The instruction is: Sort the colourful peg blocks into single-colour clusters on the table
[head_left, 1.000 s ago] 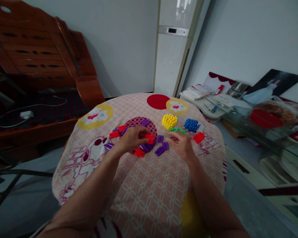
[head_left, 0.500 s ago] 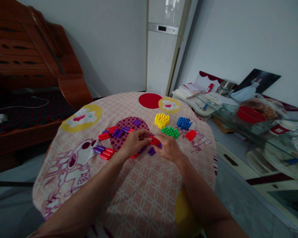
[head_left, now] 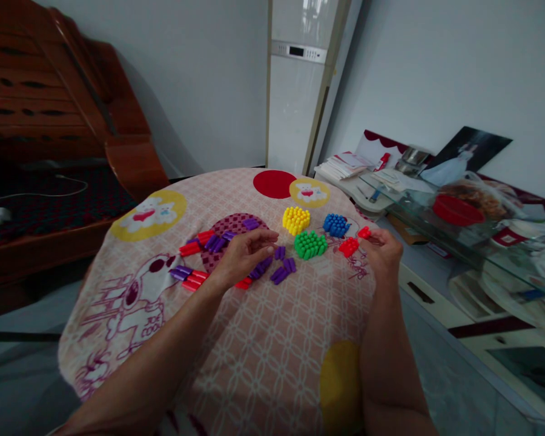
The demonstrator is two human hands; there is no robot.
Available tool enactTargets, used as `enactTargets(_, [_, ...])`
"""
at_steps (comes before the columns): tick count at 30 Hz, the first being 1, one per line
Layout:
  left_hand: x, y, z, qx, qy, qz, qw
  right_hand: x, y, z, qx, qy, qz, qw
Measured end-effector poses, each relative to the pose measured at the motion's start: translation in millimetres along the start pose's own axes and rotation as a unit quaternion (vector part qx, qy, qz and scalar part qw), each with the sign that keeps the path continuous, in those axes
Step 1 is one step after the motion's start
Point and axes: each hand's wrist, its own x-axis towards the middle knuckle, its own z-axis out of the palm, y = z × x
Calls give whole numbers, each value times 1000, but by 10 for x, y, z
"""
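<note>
My right hand pinches a few red bullet-shaped plastic pegs at the table's right side. Just left of them a small red cluster stands upright on the cloth. My left hand hovers over the middle, fingers apart, with nothing seen in it. Loose purple pegs lie right of that hand, and more are partly hidden under it. Upright clusters of yellow pegs, green pegs and blue pegs stand between the hands, farther back. Red and purple pegs lie flat at the left.
A patterned cloth covers the round table. A wooden bench stands at the left, a tall white cabinet-like unit behind. Along the right, a glass-topped stand holds papers, a red bowl and other items.
My right hand has moved away from the left hand to the right, carrying red pegs to beside the upright red cluster. Purple pegs now show where it was. My left hand has barely moved.
</note>
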Motion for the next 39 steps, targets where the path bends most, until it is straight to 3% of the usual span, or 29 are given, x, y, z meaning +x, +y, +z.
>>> enactTargets(4, [10, 3, -54, -8, 9, -8, 1000, 62, 289, -215, -77, -33, 56, 995])
enactTargets(12, [14, 44, -127, 34, 26, -8, 999, -3, 436, -128, -112, -87, 84, 986])
enactTargets(16, [-3, 135, -366, 159, 82, 8, 984, 4, 453, -160, -127, -118, 93, 980])
enactTargets(19, [-64, 224, -681, 307, 118, -15, 944, 36, 453, -205, -163, -86, 73, 980])
enactTargets(21, [-136, 275, -893, 410, 93, -62, 905, 58, 440, -205, -185, -9, 25, 982])
enactTargets(24, [-260, 302, -1117, 518, 1, -153, 841, 52, 363, -130, -167, 77, -50, 982])
enactTargets(27, [-331, 262, -1184, 555, -65, -213, 801, -17, 190, 6, -133, 87, -101, 982])
enactTargets(32, [-298, 174, -1090, 578, -142, -240, 766, -171, -141, 232, -108, 52, -122, 985])
enactTargets(35, [-264, 191, -1031, 563, -152, -218, 782, -283, -285, 365, -76, -2, -135, 988])
enactTargets(39, [-212, 246, -921, 468, -95, -126, 870, -513, -473, 602, 20, -168, -138, 976])
